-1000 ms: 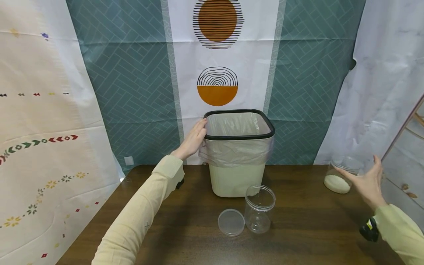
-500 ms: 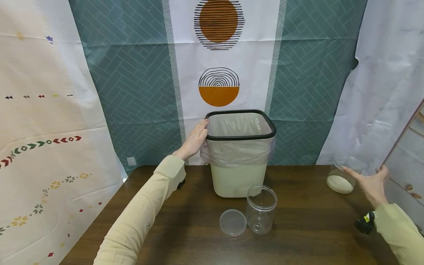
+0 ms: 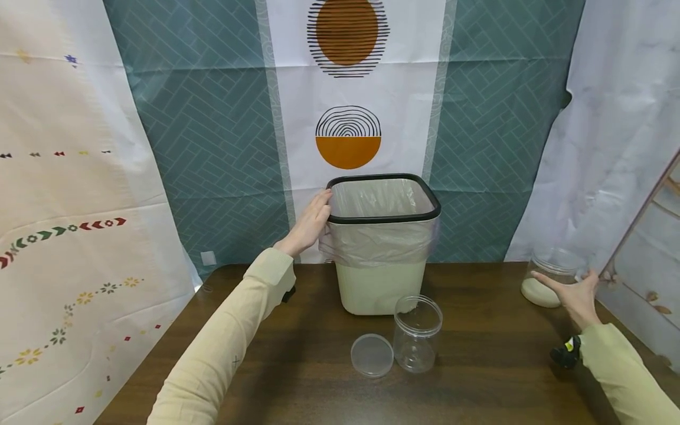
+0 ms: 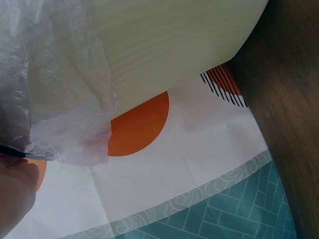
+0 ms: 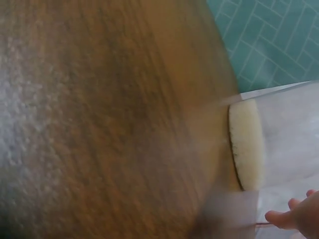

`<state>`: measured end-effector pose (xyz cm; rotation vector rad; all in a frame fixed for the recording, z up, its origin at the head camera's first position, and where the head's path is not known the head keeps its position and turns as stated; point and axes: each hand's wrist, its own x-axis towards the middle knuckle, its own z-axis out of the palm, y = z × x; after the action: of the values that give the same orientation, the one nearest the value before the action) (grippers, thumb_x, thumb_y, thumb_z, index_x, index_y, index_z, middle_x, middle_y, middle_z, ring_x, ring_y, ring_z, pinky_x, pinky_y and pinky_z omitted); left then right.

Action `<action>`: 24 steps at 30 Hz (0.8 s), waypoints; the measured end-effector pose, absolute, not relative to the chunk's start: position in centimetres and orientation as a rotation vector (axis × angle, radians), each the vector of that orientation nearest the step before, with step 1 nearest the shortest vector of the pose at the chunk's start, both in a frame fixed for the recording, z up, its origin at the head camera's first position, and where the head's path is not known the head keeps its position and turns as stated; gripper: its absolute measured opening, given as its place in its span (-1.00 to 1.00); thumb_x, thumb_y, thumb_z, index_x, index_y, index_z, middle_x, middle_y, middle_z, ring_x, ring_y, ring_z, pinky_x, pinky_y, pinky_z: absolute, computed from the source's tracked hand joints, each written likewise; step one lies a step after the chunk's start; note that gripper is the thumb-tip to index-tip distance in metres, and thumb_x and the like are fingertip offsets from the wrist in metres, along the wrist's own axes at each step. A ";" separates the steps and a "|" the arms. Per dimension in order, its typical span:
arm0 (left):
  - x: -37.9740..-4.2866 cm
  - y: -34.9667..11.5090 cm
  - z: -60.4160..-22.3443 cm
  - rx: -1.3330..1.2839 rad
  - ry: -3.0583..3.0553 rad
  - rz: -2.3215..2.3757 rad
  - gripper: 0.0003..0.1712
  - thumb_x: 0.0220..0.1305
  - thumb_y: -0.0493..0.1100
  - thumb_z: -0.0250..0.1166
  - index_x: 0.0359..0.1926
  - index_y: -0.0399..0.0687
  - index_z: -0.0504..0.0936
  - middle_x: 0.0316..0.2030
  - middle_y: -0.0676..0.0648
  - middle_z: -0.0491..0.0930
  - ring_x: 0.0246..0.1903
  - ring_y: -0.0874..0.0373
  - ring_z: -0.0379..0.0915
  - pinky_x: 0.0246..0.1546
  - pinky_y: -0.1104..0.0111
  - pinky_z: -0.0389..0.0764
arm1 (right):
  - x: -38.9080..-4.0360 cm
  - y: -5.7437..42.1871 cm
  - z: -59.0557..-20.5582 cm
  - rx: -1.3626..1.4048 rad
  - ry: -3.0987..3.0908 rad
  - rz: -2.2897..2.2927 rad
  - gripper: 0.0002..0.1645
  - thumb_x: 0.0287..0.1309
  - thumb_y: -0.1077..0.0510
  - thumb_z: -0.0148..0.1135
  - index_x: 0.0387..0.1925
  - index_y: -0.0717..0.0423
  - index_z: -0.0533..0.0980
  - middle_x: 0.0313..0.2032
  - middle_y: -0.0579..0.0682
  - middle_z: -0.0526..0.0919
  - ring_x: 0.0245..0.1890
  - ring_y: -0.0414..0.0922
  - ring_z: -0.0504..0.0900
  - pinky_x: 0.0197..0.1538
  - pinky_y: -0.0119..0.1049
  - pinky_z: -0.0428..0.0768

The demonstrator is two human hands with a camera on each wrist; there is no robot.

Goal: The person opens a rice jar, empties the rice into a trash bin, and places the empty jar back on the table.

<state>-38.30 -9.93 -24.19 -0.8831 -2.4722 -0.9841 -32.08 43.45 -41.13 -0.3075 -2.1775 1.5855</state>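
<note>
My left hand (image 3: 310, 223) rests against the left side of the black rim of a cream trash bin (image 3: 379, 289), its fingers extended along the rim. In the left wrist view, part of that hand (image 4: 17, 191) shows beside the dark rim and the clear bin liner (image 4: 75, 124). At the far right, my right hand (image 3: 576, 295) reaches beside a clear jar (image 3: 540, 273), thumb and fingers spread apart. A layer of whitish, grain-like contents (image 5: 246, 144) fills the jar's bottom. In the right wrist view, the fingertips (image 5: 281, 218) are apart from the jar's wall.
An open clear jar (image 3: 417, 333) stands in front of the bin. Next to it, a round translucent lid (image 3: 372, 355) lies flat on the brown wooden table (image 3: 478, 378). Patterned cloths (image 3: 212, 147) hang behind the table and along both sides.
My right hand has moved left and in closer to the jar with the whitish contents. The left hand stays at the bin's rim; the view shifts slightly.
</note>
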 end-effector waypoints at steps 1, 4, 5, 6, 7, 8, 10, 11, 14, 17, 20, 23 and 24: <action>-38.3 -9.9 -24.2 -0.883 -2.468 -0.979 -0.43 0.37 -0.13 -0.33 0.30 -0.39 0.08 0.31 -0.23 -0.01 0.29 0.04 -0.18 0.21 0.30 -0.12 | -32.2 43.4 -41.3 -0.307 -2.183 1.582 0.31 0.06 -0.04 0.23 0.27 0.09 -0.65 0.26 0.28 -0.56 0.25 0.17 -0.50 0.19 0.14 -0.25; -38.5 -9.9 -24.1 -0.884 -2.459 -0.958 -0.42 0.35 -0.13 -0.33 0.28 -0.41 0.10 0.30 -0.24 0.01 0.29 0.04 -0.16 0.21 0.31 -0.11 | -32.5 43.3 -41.7 -0.317 -2.182 1.599 0.31 0.05 -0.03 0.25 0.27 0.10 -0.63 0.26 0.27 -0.58 0.25 0.13 -0.52 0.20 0.10 -0.26; -38.5 -9.9 -24.2 -0.886 -2.457 -0.952 -0.41 0.34 -0.13 -0.33 0.28 -0.41 0.10 0.30 -0.25 0.02 0.28 0.03 -0.16 0.21 0.31 -0.11 | -32.6 43.3 -41.8 -0.328 -2.182 1.599 0.31 0.05 -0.04 0.25 0.27 0.11 -0.63 0.26 0.27 -0.58 0.25 0.13 -0.53 0.20 0.09 -0.27; -38.5 -9.8 -24.2 -0.889 -2.456 -0.948 -0.41 0.34 -0.14 -0.33 0.28 -0.42 0.11 0.30 -0.26 0.02 0.28 0.03 -0.15 0.21 0.31 -0.11 | -32.7 43.2 -41.9 -0.343 -2.179 1.598 0.31 0.04 -0.05 0.25 0.27 0.12 -0.63 0.26 0.26 -0.58 0.25 0.12 -0.53 0.20 0.08 -0.28; -38.6 -9.8 -24.2 -0.887 -2.459 -0.945 -0.41 0.34 -0.14 -0.33 0.28 -0.42 0.11 0.30 -0.25 0.02 0.28 0.03 -0.15 0.21 0.32 -0.11 | -32.9 43.1 -42.0 -0.357 -2.172 1.599 0.31 0.04 -0.05 0.25 0.27 0.12 -0.62 0.26 0.25 -0.58 0.26 0.11 -0.53 0.21 0.06 -0.28; -38.6 -9.8 -24.2 -0.887 -2.461 -0.945 -0.41 0.34 -0.14 -0.33 0.28 -0.41 0.11 0.30 -0.25 0.02 0.28 0.03 -0.15 0.21 0.32 -0.11 | -33.0 43.0 -42.0 -0.372 -2.168 1.597 0.32 0.03 -0.06 0.25 0.27 0.12 -0.62 0.26 0.24 -0.58 0.26 0.10 -0.53 0.21 0.05 -0.28; -38.6 -9.9 -24.2 -0.887 -2.465 -0.950 -0.41 0.34 -0.14 -0.33 0.28 -0.41 0.10 0.30 -0.24 0.01 0.29 0.03 -0.16 0.21 0.32 -0.11 | -33.3 42.8 -42.1 -0.392 -2.173 1.568 0.34 0.02 -0.08 0.26 0.27 0.15 -0.62 0.27 0.25 -0.58 0.26 0.10 -0.53 0.21 0.05 -0.29; -38.6 -9.9 -24.2 -0.887 -2.465 -0.952 -0.42 0.34 -0.14 -0.33 0.29 -0.41 0.09 0.30 -0.25 0.01 0.29 0.03 -0.17 0.21 0.31 -0.11 | -33.4 42.7 -42.1 -0.399 -2.174 1.563 0.34 0.02 -0.09 0.25 0.27 0.15 -0.63 0.27 0.24 -0.59 0.26 0.10 -0.54 0.21 0.05 -0.28; -38.6 -10.0 -24.2 -0.892 -2.462 -0.957 -0.42 0.35 -0.14 -0.33 0.29 -0.42 0.08 0.30 -0.26 0.00 0.29 0.02 -0.17 0.21 0.30 -0.11 | -33.7 42.2 -42.1 -0.411 -2.162 1.563 0.37 0.00 -0.09 0.27 0.26 0.13 -0.65 0.27 0.23 -0.61 0.26 0.08 -0.55 0.21 0.04 -0.29; -38.6 -10.1 -24.2 -0.897 -2.459 -0.945 -0.42 0.35 -0.14 -0.33 0.28 -0.42 0.09 0.30 -0.27 0.01 0.28 0.01 -0.16 0.21 0.30 -0.11 | -33.9 41.9 -42.1 -0.436 -2.133 1.574 0.38 -0.02 -0.09 0.29 0.27 0.10 -0.64 0.28 0.20 -0.59 0.27 0.05 -0.52 0.22 0.00 -0.29; -38.7 -10.1 -24.3 -0.897 -2.457 -0.940 -0.42 0.35 -0.14 -0.33 0.28 -0.43 0.09 0.30 -0.26 0.01 0.28 0.01 -0.16 0.21 0.30 -0.11 | -34.0 41.8 -42.2 -0.435 -2.123 1.583 0.38 -0.02 -0.08 0.29 0.27 0.08 -0.64 0.28 0.19 -0.59 0.27 0.04 -0.52 0.23 -0.01 -0.28; -38.7 -10.1 -24.3 -0.897 -2.454 -0.939 -0.42 0.35 -0.14 -0.33 0.28 -0.42 0.10 0.30 -0.26 0.02 0.28 0.01 -0.16 0.21 0.31 -0.11 | -34.0 42.1 -42.4 -0.430 -2.133 1.593 0.37 -0.01 -0.09 0.28 0.26 0.07 -0.66 0.27 0.18 -0.62 0.26 0.06 -0.55 0.22 0.02 -0.30; -38.7 -10.1 -24.3 -0.897 -2.454 -0.941 -0.42 0.35 -0.14 -0.33 0.28 -0.42 0.10 0.30 -0.25 0.02 0.28 0.02 -0.16 0.21 0.31 -0.11 | -34.0 42.2 -42.5 -0.436 -2.141 1.588 0.37 -0.01 -0.09 0.28 0.26 0.05 -0.66 0.27 0.17 -0.61 0.26 0.06 -0.54 0.22 0.03 -0.30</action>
<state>-38.70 -10.09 -24.27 -0.8969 -2.4542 -0.9411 -34.00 42.19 -42.53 -0.4355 -2.1411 1.5876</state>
